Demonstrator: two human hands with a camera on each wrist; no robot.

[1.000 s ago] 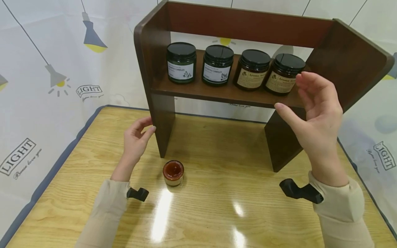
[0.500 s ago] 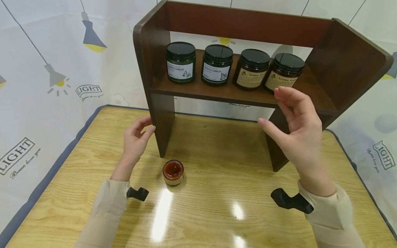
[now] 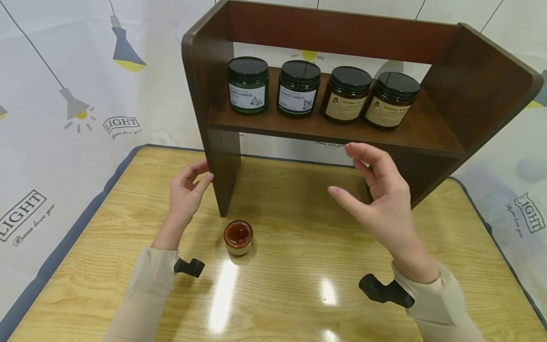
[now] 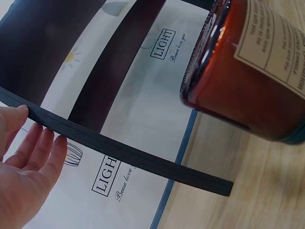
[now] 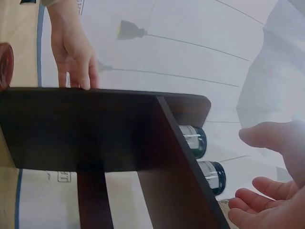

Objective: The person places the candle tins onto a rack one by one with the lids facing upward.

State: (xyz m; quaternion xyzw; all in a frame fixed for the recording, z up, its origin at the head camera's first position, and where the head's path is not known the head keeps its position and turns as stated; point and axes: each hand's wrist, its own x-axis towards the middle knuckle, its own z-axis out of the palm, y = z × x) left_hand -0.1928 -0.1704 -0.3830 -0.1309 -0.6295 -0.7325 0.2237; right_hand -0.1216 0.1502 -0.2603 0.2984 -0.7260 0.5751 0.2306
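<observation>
My left hand (image 3: 184, 197) rests its fingertips and thumb against the outer side of the dark wooden shelf's left panel (image 3: 220, 166). In the left wrist view its thumb tip overlaps the panel's front edge (image 4: 128, 150). My right hand (image 3: 380, 204) hovers in front of the shelf's lower right part, thumb and fingers spread with nothing between them. On the shelf board stand two green candle jars (image 3: 248, 97) (image 3: 297, 99) with white labels, and two brown ones (image 3: 346, 105) (image 3: 390, 111) with tan labels. All wear black lids.
A smaller amber candle jar (image 3: 238, 240) stands on the wooden table (image 3: 290, 266), near the foot of the left panel. The shelf's right panel (image 3: 474, 90) rises at the right. A lamp-printed white sheet (image 3: 98, 166) hangs around the table.
My right hand has come down and leftward from beside the rightmost brown jar, which now shows fully. The left hand keeps its place on the panel.
</observation>
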